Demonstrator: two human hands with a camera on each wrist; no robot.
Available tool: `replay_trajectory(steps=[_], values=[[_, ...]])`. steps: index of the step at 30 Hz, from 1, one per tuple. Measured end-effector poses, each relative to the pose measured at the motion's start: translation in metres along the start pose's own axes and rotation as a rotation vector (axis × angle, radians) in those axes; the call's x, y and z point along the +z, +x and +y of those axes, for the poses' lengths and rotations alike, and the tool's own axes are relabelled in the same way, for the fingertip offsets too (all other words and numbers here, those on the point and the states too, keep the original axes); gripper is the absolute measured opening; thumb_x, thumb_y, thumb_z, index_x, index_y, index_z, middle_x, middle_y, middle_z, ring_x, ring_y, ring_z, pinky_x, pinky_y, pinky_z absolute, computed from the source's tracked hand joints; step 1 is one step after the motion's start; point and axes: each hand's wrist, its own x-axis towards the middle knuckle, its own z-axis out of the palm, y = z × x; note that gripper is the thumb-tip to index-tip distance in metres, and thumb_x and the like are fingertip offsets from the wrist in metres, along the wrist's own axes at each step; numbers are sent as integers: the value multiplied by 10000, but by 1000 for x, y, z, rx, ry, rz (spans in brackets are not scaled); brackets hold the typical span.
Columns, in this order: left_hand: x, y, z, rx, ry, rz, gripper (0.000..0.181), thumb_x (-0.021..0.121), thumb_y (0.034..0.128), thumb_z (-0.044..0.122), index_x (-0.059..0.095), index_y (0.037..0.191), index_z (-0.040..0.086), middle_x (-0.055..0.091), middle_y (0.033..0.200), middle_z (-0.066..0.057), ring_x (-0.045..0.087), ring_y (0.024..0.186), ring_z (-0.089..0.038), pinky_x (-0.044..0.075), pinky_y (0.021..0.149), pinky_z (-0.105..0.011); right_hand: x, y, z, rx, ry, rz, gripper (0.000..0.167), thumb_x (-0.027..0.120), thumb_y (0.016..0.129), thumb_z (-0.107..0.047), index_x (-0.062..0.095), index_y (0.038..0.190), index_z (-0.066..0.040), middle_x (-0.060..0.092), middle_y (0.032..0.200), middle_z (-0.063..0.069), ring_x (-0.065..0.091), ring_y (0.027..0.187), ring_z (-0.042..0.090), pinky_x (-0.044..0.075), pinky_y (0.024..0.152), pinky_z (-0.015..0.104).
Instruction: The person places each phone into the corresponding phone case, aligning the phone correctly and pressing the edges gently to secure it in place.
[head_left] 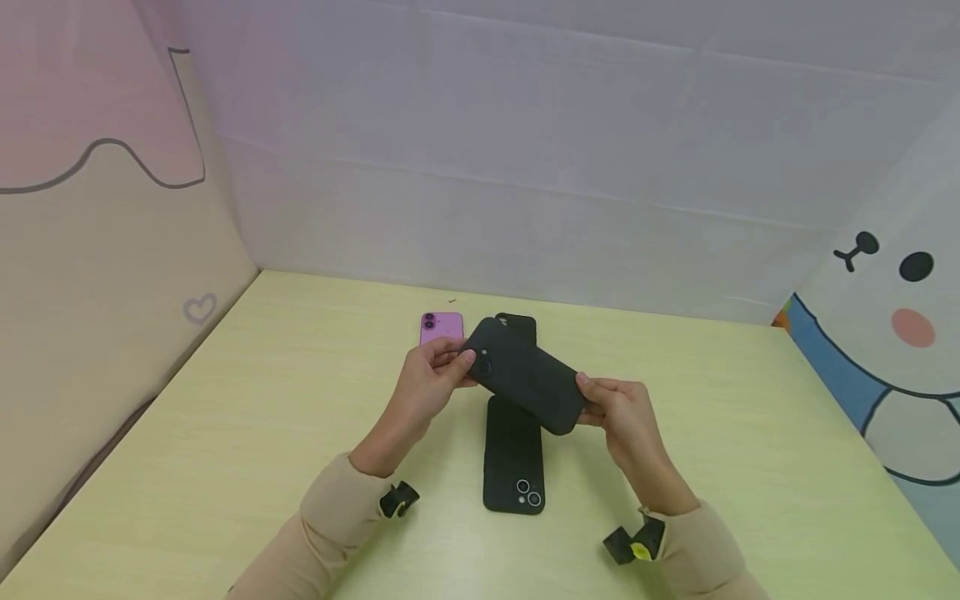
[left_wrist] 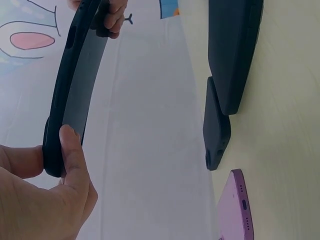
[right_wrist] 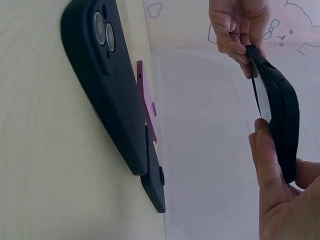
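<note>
Both hands hold a black phone in a dark case [head_left: 528, 379] [left_wrist: 60, 110] [right_wrist: 284, 120] above the table, slanted down to the right with its camera side up. My left hand [head_left: 427, 383] pinches the camera end between thumb and fingers. At the opposite end, my right hand [head_left: 626, 417] grips the corner with its thumb on top. Below lies another black phone [head_left: 513, 458] [right_wrist: 112, 90], its lenses toward me. A further black phone [head_left: 522, 327] [left_wrist: 216, 130] lies behind, partly covered by the held one. To its left is a pink-purple phone [head_left: 442, 323] [left_wrist: 234, 210], partly hidden by the left hand.
The pale yellow table [head_left: 300, 375] meets a white cloth backdrop [head_left: 525, 183] at its far edge. Printed cloth walls stand on the left [head_left: 112, 267] and right [head_left: 907, 375]. Small dark wrist devices are strapped at both sleeves [head_left: 337, 508].
</note>
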Motion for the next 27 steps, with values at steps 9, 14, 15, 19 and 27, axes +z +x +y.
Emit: replay_trajectory(steps=[9,14,15,19,27], values=[[1,1,1,-13,-8,1,288,532,902,21,521,1169,-89,602,1026,-239,638,772,-134,547,742,-284,0,0,2,2,54,-7,322,553,894,-48,713,646,-178,672,612,-37,653,541,113,551,581,273],[0,2,1,-24,-6,-1,295,520,910,25,519,1188,-76,601,1060,-237,641,801,-148,540,777,-311,0,0,3,23,94,-18,337,544,896,-47,719,637,-171,668,592,-31,650,534,114,551,591,277],[0,2,0,-25,-7,-2,296,516,912,23,517,1192,-74,600,1066,-239,642,806,-152,537,789,-326,0,0,3,29,98,-17,340,543,897,-47,720,635,-171,666,588,-31,649,533,114,550,593,276],[-2,4,-1,-31,-13,-8,303,511,915,24,513,1203,-69,594,1087,-243,644,824,-162,521,827,-366,1,-1,1,43,104,-17,340,542,901,-57,724,640,-176,665,586,-31,649,538,112,546,607,273],[-4,4,1,-42,-32,-5,344,527,920,97,501,1235,-38,596,1136,-204,646,885,-172,528,808,-295,2,-5,-5,22,107,-29,311,547,903,-66,728,684,-193,674,657,-41,653,580,98,543,625,256]])
